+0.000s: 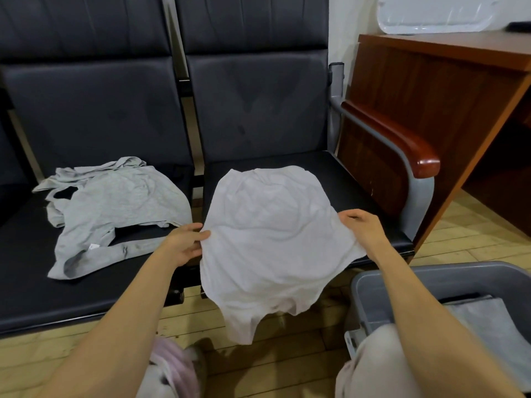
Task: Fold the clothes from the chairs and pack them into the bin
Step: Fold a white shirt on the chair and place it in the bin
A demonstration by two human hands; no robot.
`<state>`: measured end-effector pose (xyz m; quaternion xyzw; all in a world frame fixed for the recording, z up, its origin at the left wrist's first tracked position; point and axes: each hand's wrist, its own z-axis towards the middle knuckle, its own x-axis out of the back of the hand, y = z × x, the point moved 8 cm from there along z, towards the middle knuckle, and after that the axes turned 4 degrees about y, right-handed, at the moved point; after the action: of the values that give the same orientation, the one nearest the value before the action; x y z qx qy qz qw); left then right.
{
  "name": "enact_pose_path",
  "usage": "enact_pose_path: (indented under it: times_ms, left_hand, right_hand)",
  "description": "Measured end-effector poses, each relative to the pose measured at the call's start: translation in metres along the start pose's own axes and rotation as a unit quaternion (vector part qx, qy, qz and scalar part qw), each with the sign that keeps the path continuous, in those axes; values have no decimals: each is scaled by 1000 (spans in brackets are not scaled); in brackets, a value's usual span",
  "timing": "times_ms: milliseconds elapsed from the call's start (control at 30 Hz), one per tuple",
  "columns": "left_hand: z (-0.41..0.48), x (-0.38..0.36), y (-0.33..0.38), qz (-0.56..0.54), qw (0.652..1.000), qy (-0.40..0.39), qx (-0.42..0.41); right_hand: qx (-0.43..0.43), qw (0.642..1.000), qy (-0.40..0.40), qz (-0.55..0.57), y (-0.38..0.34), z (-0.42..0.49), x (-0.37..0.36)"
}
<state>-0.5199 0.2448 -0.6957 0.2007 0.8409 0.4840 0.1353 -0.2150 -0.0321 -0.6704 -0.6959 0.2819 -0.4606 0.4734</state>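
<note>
Pinched at opposite side edges by left hand point(184, 244) and right hand point(363, 225), fingers curled on cloth: white shirt point(270, 239), draped over front of right chair seat point(344, 179), long axis front-to-back, narrow end hanging floorward.

Two dark padded seats stand side by side on a pale plank floor point(287, 369). The left seat point(28, 282) carries a crumpled grey garment point(115, 202), spread loosely across its middle. The right seat point(344, 179) bears a white garment point(270, 234) — its far part lies on the cushion and its near part hangs past the front edge. On the floor just right of the seats sits a grey bin point(431, 280) — a folded grey cloth point(488, 320) lies inside.
</note>
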Motion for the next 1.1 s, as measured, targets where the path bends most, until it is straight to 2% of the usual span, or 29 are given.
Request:
enact_pose_path:
  times_ms: [67, 167, 233, 300, 400, 467, 567, 633, 733, 833, 900, 1000, 1033, 1100]
  left_hand:
    - [1, 3, 5, -17, 999, 14, -26]
    - [-2, 11, 15, -56, 994, 63, -69]
    - [-1, 20, 19, -88, 988, 96, -84]
    - [3, 18, 9, -74, 993, 78, -43]
    - [-4, -2, -9, -1, 999, -19, 48]
    - [-7, -9, -7, 55, 996, -61, 42]
    - [-8, -6, 13, 140, 988, -18, -69]
    - [-18, -10, 30, 121, 980, -3, -160]
    - [-42, -12, 55, 55, 961, 35, -268]
    - [-49, -2, 64, -47, 957, 59, -279]
    - [-52, -2, 64, -54, 960, 46, -270]
    - [-64, -11, 77, 2, 958, 29, -284]
    - [-69, -15, 89, 32, 952, 29, -302]
    - [-84, -24, 126, 92, 934, 37, -345]
  right_hand:
    - [28, 999, 28, -2, -6, -2, 3]
    - [95, 987, 111, 65, -21, -7, 18]
    - [94, 980, 143, 100, -21, -8, 25]
    - [60, 987, 122, 86, -12, -3, 20]
    - [25, 999, 35, 13, -5, -2, 3]
    - [31, 999, -5, -9, -5, -2, -5]
    - [32, 995, -43, -84, -4, -3, -12]
    - [43, 991, -36, -124, -4, -3, -11]
    - [92, 992, 61, -64, -20, -11, 12]
    - [99, 986, 131, 21, -35, -22, 33]
    - [67, 990, 111, 62, -44, -19, 36]
    - [-37, 995, -19, 89, -62, -21, 28]
    - [-36, 995, -59, 68, -76, -26, 26]
    - [9, 994, -84, 69, -117, -34, 32]
